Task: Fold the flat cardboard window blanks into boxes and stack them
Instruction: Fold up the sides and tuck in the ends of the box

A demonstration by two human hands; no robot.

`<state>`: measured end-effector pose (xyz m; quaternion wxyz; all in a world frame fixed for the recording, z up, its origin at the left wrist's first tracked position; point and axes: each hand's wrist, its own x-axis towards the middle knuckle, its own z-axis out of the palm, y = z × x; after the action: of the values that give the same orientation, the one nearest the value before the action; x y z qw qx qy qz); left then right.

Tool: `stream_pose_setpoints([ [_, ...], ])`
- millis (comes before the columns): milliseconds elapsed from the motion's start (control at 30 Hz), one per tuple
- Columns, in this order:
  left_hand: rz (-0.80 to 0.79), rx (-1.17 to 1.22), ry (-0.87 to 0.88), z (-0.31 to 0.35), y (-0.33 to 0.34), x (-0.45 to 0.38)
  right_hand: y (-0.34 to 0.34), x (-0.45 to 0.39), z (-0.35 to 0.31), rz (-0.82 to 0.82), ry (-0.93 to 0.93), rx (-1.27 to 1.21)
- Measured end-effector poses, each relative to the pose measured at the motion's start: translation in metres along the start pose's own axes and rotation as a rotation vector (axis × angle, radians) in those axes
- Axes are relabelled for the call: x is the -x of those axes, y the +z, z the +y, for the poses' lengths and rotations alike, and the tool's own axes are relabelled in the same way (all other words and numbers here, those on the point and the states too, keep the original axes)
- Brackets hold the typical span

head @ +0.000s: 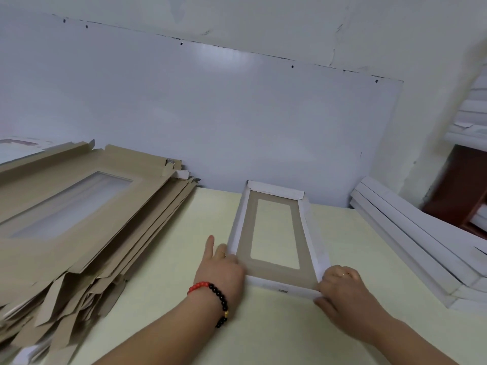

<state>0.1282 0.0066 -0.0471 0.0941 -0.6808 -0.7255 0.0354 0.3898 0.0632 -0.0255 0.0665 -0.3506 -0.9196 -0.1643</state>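
Observation:
A shallow window box, white outside and brown inside with a clear rectangular window, lies on the pale table in front of me with its side walls raised. My left hand grips its near left corner, index finger pointing away along the table. My right hand pinches the near right corner, thumb on the near wall. A tall pile of flat brown window blanks lies to the left. Folded white boxes are stacked at the right.
The pale yellow table runs up to a white panel on the wall behind. More white boxes sit on a dark red shelf unit at the far right.

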Motion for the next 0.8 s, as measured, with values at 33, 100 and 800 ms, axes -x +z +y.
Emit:
stream_pose_setpoints([
  [33,0.016,0.019,0.012,0.006,0.0,0.0,-0.001,-0.005,-0.009,0.011,0.0,0.0],
  [100,0.021,0.128,0.054,0.027,0.001,0.0,-0.003,-0.017,-0.032,0.048,-0.005,0.005],
  [800,0.059,0.371,0.225,0.039,0.009,0.014,0.001,-0.031,-0.046,0.158,-0.162,-0.26],
])
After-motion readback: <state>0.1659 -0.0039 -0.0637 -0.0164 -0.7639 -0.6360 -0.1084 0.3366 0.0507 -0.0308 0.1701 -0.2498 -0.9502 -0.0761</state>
